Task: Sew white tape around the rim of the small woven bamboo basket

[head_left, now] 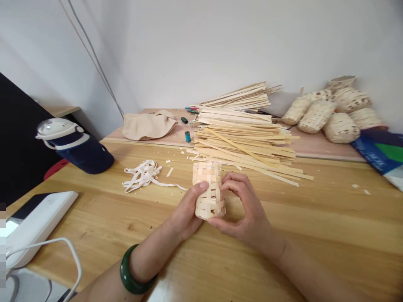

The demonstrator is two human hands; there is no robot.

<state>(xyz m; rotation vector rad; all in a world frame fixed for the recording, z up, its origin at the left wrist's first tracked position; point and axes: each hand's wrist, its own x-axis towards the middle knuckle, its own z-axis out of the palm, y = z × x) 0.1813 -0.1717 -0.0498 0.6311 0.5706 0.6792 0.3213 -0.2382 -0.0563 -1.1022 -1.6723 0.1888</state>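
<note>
A small woven basket (pixel 209 188) of pale bamboo strips stands on the wooden table (pixel 315 218), held between both hands. My left hand (pixel 187 212) grips its left side, thumb pressed on the weave; a dark green bangle (pixel 130 272) sits on that wrist. My right hand (pixel 244 209) curls round its right side and base, fingers bent against the weave.
A big pile of bamboo strips (pixel 245 138) lies just behind the basket. Several finished baskets (pixel 330 113) sit at the back right by a blue bag (pixel 380 153). A tangle of white strips (pixel 143 174), a navy-and-white bottle (pixel 75 144) and a white device with a cable (pixel 34 226) are at left.
</note>
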